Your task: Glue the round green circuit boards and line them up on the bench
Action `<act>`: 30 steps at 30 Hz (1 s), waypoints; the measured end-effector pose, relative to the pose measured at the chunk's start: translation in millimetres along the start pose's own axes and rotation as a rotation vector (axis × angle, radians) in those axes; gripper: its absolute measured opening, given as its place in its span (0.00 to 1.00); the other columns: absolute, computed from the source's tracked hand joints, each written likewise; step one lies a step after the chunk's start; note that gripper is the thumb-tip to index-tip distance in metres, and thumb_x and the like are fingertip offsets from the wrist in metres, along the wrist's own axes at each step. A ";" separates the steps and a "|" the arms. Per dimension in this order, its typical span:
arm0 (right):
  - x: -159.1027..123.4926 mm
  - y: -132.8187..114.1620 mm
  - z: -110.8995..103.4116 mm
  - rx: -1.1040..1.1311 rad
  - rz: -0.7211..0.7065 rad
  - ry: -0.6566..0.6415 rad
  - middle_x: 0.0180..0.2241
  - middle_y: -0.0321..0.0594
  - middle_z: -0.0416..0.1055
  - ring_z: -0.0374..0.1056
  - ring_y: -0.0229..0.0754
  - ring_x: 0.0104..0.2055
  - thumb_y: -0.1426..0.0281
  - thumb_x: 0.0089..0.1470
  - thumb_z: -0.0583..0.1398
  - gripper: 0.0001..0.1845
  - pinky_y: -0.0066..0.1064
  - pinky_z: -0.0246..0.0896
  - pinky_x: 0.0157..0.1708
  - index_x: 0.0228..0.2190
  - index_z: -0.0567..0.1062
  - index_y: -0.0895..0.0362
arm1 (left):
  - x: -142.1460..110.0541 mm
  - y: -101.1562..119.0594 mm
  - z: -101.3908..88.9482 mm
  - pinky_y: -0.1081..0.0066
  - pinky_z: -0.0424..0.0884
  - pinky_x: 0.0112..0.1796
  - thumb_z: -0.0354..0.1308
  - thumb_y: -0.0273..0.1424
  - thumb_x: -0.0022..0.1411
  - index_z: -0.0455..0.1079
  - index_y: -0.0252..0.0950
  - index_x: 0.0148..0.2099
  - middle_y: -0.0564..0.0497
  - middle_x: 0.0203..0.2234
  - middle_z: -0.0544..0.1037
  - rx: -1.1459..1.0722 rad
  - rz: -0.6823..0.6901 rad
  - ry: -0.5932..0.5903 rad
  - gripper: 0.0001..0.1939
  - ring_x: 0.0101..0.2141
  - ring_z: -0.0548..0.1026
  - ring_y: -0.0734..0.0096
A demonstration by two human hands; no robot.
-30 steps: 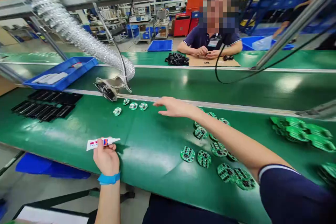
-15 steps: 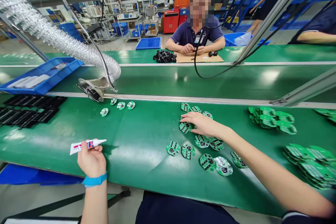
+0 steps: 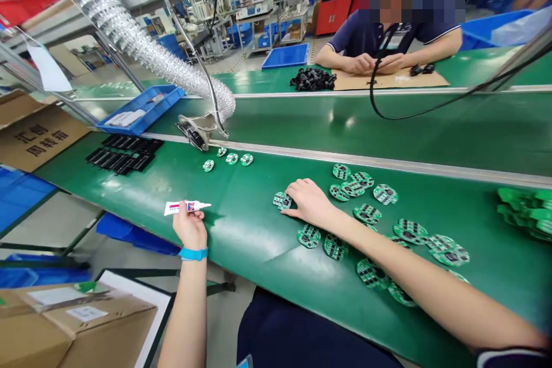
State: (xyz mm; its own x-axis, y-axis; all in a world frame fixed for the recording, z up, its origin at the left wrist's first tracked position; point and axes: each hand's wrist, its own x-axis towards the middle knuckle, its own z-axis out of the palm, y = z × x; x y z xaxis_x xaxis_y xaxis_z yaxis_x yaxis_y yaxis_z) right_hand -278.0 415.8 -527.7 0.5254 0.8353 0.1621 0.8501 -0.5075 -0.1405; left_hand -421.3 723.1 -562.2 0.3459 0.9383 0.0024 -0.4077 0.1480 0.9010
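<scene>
My left hand (image 3: 190,228) is closed round a small white glue tube (image 3: 186,206) with its nozzle pointing right, held over the near edge of the green bench (image 3: 241,230). My right hand (image 3: 307,202) rests on the bench with its fingers pinched on a round green circuit board (image 3: 282,200) at the left of a scatter of several such boards (image 3: 366,215). Three more round boards (image 3: 233,158) lie in a row farther back, with one (image 3: 208,165) beside them.
A silver flexible duct (image 3: 129,34) ends in a nozzle (image 3: 195,130) above the bench. Black trays (image 3: 125,153) and a blue bin (image 3: 142,109) sit at the left. Green boards (image 3: 526,213) are piled at the right. A person works across the conveyor (image 3: 388,126). Cardboard boxes (image 3: 73,322) stand at lower left.
My right hand has pulled back from the far row to the scattered boards, then shifted left onto one board at the scatter's edge. My left hand keeps the tube.
</scene>
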 end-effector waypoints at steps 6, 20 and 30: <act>2.1 9.0 20.9 0.177 -0.055 0.036 0.49 0.52 0.74 0.68 0.57 0.51 0.52 0.48 0.70 0.35 0.47 0.61 0.50 0.52 0.72 0.58 | -7.5 3.9 -1.6 0.77 0.57 0.20 0.68 0.44 0.53 0.65 0.34 0.37 0.56 0.22 0.72 -0.004 -0.015 -0.017 0.22 0.17 0.65 0.81; 22.4 32.6 31.4 0.464 -0.199 -0.037 0.58 0.47 0.70 0.63 0.56 0.60 0.50 0.53 0.65 0.29 0.53 0.54 0.58 0.52 0.75 0.50 | -79.0 -9.1 74.7 0.79 0.61 0.18 0.67 0.47 0.55 0.66 0.35 0.39 0.52 0.25 0.76 0.081 -0.197 -0.335 0.22 0.18 0.67 0.81; 16.7 29.1 39.5 0.543 -0.139 0.050 0.55 0.48 0.70 0.63 0.55 0.59 0.50 0.48 0.69 0.27 0.52 0.54 0.59 0.44 0.74 0.53 | -97.0 -40.9 99.2 0.77 0.65 0.20 0.62 0.46 0.62 0.66 0.36 0.39 0.53 0.24 0.76 0.484 0.068 -0.484 0.17 0.18 0.70 0.77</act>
State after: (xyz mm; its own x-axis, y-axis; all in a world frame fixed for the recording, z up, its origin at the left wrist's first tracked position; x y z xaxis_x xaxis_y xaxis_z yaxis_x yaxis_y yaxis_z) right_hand -246.0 423.3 -567.7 0.4216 0.8689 0.2593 0.7787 -0.2003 -0.5946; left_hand -354.3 595.0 -556.2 0.7175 0.6784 0.1581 -0.0573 -0.1687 0.9840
